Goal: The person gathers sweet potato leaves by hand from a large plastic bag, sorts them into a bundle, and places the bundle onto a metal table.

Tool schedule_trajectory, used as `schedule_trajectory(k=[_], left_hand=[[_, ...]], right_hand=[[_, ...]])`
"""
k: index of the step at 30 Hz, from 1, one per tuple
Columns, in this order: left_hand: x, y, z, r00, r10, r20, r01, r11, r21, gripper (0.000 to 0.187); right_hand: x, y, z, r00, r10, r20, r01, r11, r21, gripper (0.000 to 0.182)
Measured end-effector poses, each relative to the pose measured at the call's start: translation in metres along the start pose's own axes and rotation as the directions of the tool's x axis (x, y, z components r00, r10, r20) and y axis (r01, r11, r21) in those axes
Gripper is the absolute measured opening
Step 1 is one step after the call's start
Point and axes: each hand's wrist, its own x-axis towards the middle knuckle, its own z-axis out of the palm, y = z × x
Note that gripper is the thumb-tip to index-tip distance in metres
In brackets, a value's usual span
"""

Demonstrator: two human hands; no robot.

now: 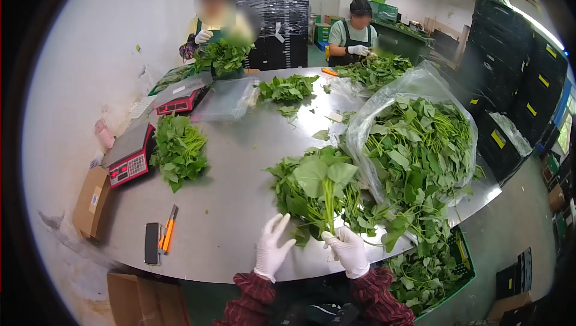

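Pinched the stem ends of a leafy bunch [327, 185] between thumb and fingers of the gloved right hand [349, 251]. Ran lengthwise away from those fingertips—stems nearest, broad leaves fanned at the far end, in front of the loose greens [285, 185] on the metal table [234, 218]. Held the left hand [272, 251] released, fingers parted around nothing—left of the stems, farther from them than the right.

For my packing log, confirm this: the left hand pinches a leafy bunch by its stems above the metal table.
Wrong hand: the head view shows the right hand pinching the leafy bunch by its stems above the metal table, not the left hand.
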Motion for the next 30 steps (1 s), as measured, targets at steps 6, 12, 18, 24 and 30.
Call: schedule_trajectory(k=[6,12,18,24,30], left_hand=[[0.002,0.005,0.011,0.922,-0.144,0.359,0.373,0.579,-0.725,0.031],[0.003,0.018,0.023,0.843,-0.295,0.45,0.52,0.227,-0.824,0.019],[-0.004,0.012,0.025,0.823,-0.374,0.428,0.51,0.156,-0.846,0.01],[-0.02,-0.003,0.04,0.993,-0.027,0.119,0.082,0.868,-0.49,0.01],[-0.003,0.0,0.004,0.959,-0.076,0.273,0.249,0.685,-0.684,0.045]], right_hand=[[-0.002,0.018,0.013,0.985,-0.155,0.077,0.166,0.973,-0.161,0.017],[-0.004,0.022,0.013,0.969,-0.215,0.121,0.24,0.936,-0.257,0.015],[-0.008,0.016,0.02,0.988,-0.048,0.146,0.053,0.998,-0.031,0.015],[-0.001,0.011,0.011,0.994,0.089,0.058,-0.098,0.977,0.188,0.02],[0.001,0.023,0.016,0.926,-0.349,0.143,0.375,0.818,-0.436,0.023]])
